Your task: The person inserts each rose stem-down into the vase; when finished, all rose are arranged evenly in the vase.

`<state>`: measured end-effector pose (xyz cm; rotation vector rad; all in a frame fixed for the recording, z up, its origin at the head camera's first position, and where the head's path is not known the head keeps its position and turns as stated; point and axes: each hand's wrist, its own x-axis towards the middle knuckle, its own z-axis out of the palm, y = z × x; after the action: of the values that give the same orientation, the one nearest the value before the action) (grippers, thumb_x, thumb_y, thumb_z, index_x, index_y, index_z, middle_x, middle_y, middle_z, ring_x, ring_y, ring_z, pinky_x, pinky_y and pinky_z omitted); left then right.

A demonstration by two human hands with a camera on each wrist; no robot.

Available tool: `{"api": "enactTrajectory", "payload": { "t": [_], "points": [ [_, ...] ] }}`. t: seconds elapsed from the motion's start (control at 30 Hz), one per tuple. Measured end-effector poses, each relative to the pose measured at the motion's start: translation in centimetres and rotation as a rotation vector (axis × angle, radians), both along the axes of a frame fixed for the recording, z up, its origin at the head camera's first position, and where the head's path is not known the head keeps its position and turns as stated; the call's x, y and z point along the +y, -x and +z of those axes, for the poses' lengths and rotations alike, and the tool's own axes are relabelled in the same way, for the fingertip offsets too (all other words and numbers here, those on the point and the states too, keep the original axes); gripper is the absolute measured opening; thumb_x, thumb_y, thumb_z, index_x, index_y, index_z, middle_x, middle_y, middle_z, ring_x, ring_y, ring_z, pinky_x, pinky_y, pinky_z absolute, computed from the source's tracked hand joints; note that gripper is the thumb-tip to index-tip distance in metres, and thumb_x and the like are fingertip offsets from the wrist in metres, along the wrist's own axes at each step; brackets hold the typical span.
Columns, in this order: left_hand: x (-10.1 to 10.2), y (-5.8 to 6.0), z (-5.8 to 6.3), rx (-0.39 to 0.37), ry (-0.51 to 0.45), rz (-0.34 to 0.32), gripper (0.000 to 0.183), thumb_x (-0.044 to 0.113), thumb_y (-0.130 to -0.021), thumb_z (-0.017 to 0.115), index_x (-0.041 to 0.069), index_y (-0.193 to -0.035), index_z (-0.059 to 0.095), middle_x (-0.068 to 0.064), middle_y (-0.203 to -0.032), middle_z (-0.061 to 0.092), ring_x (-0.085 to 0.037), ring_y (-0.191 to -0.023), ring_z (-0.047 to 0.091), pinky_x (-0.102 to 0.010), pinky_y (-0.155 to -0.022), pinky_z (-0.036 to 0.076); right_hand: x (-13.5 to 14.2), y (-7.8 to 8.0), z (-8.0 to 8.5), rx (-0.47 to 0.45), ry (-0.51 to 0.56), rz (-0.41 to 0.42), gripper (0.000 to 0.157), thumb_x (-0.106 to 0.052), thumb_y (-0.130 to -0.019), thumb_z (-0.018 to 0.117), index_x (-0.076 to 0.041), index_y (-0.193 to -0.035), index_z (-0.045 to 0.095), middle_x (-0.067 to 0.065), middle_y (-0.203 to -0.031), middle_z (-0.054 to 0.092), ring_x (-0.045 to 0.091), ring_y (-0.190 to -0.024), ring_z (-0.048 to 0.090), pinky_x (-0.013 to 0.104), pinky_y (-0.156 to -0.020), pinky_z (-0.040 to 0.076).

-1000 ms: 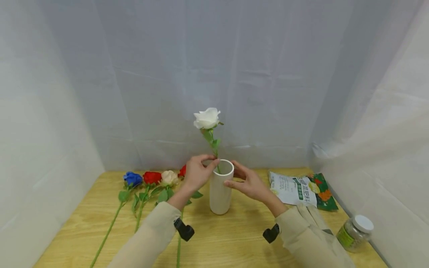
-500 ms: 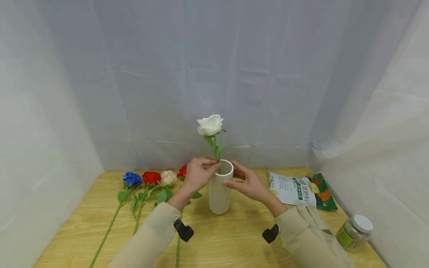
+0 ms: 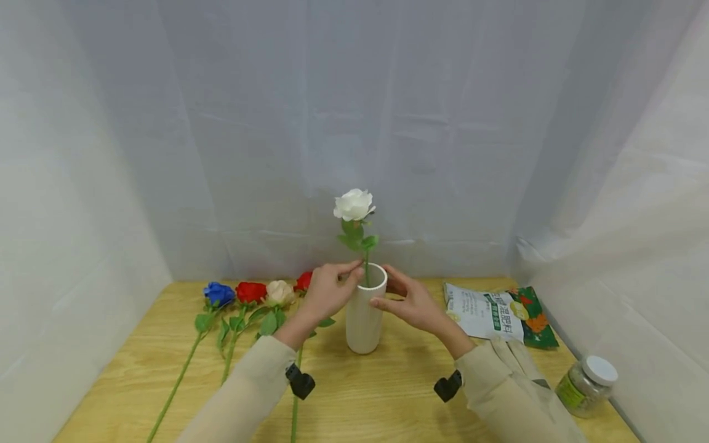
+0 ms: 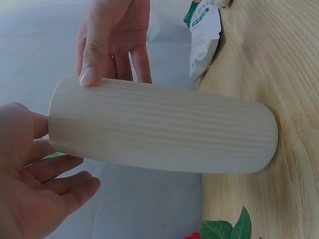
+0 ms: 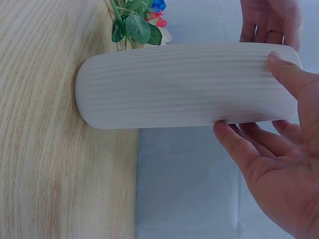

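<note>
A white rose (image 3: 354, 205) stands in the tall white ribbed vase (image 3: 364, 323), its green stem close to the far rim. At the left of the rim is my left hand (image 3: 331, 289), thumb and index fingertips right beside the stem. In the left wrist view the other fingers of that left hand (image 4: 37, 184) are loosely bent beside the vase, with a bit of green behind them. My right hand (image 3: 412, 301) holds the vase near its top, thumb on the near side. In the right wrist view, its fingers (image 5: 234, 142) support the vase wall.
Left on the wooden table (image 3: 410, 406) lie a blue rose (image 3: 218, 295), a red rose (image 3: 251, 292), a cream rose (image 3: 279, 293) and another red rose (image 3: 303, 281). On the right are a fertilizer bag (image 3: 498, 315), pale gloves (image 3: 517, 357) and a white-lidded jar (image 3: 588, 386).
The white rose has gone lower into the vase, shifted right and turned, its leaves now spread differently. Its stem has moved rightward from my left fingertips. My right hand keeps its place on the vase.
</note>
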<state>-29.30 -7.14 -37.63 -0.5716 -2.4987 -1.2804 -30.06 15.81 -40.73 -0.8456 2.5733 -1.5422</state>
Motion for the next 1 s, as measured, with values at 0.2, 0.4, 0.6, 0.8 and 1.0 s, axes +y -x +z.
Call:
{"api": "enactTrajectory", "payload": {
  "t": [0.2, 0.4, 0.6, 0.8, 1.0],
  "points": [
    [-2.3, -0.1, -0.3, -0.027, -0.08, 0.005, 0.038, 0.026, -0.106, 0.066, 0.005, -0.137, 0.07, -0.018, -0.128, 0.075, -0.033, -0.109, 0.076, -0.045, -0.09, 0.065, -0.1, 0.0, 0.1, 0.004, 0.014, -0.001, 0.088, -0.027, -0.098, 0.078, -0.002, -0.166, 0.027, 0.023, -0.16, 0.049, 0.041, -0.14, 0.057, 0.047, -0.107, 0.058],
    [-6.6, -0.6, -0.8, -0.084, -0.158, 0.042, 0.037, 0.024, -0.105, 0.068, 0.006, -0.137, 0.07, -0.018, -0.133, 0.073, -0.035, -0.12, 0.072, -0.05, -0.1, 0.061, 0.0, 0.0, 0.1, -0.004, -0.001, -0.008, 0.09, -0.029, -0.097, 0.079, -0.003, -0.166, 0.027, 0.022, -0.161, 0.048, 0.04, -0.141, 0.057, 0.047, -0.108, 0.057],
    [-10.7, -1.6, -1.5, -0.1, -0.192, 0.066, 0.038, 0.025, -0.105, 0.068, 0.007, -0.138, 0.068, -0.018, -0.133, 0.073, -0.033, -0.122, 0.071, -0.032, -0.098, 0.062, 0.1, 0.0, 0.4, -0.027, 0.015, -0.024, 0.089, -0.025, -0.097, 0.08, -0.002, -0.165, 0.028, 0.023, -0.162, 0.046, 0.041, -0.141, 0.056, 0.049, -0.11, 0.055],
    [-14.7, -2.9, -2.0, -0.107, -0.214, 0.111, 0.041, 0.023, -0.105, 0.067, 0.005, -0.142, 0.064, -0.024, -0.137, 0.068, 0.004, -0.109, 0.068, -0.012, -0.087, 0.057, -0.9, 0.4, 0.8, -0.007, 0.068, 0.001, 0.084, -0.022, -0.095, 0.082, -0.009, -0.164, 0.036, 0.021, -0.157, 0.053, 0.04, -0.139, 0.058, 0.051, -0.113, 0.053],
    [-19.4, -4.4, -3.7, -0.148, -0.279, 0.155, 0.05, 0.022, -0.104, 0.07, -0.003, -0.146, 0.059, 0.008, -0.119, 0.077, 0.013, -0.096, 0.067, -0.017, -0.079, 0.061, -1.5, 0.4, 0.4, -0.007, 0.085, 0.005, 0.077, -0.017, -0.095, 0.081, -0.006, -0.16, 0.042, 0.023, -0.15, 0.059, 0.04, -0.135, 0.062, 0.052, -0.11, 0.055]
  ]
}}
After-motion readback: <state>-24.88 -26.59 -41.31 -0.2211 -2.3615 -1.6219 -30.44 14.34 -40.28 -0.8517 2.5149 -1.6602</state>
